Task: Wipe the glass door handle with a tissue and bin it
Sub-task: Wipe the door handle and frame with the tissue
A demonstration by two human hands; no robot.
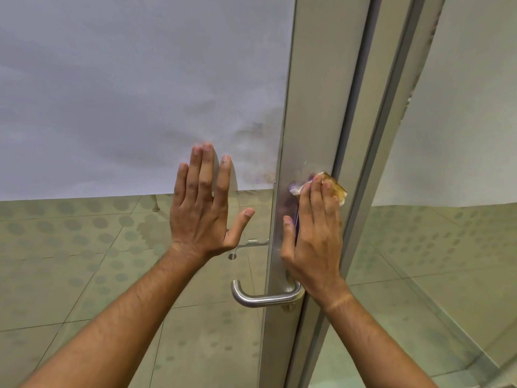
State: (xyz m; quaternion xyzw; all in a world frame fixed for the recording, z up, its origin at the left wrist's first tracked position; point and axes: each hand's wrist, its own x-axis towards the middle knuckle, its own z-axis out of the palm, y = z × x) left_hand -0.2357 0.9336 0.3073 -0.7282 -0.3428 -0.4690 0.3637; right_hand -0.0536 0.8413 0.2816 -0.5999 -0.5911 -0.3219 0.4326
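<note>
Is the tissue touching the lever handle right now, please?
No, the right hand presses the tissue on the frame above the lever handle.

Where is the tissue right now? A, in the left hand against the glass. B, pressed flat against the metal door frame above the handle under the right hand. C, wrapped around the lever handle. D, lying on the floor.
B: the right hand presses the tissue flat on the metal door frame, above the bare lever handle; the left hand lies empty on the glass.
</note>
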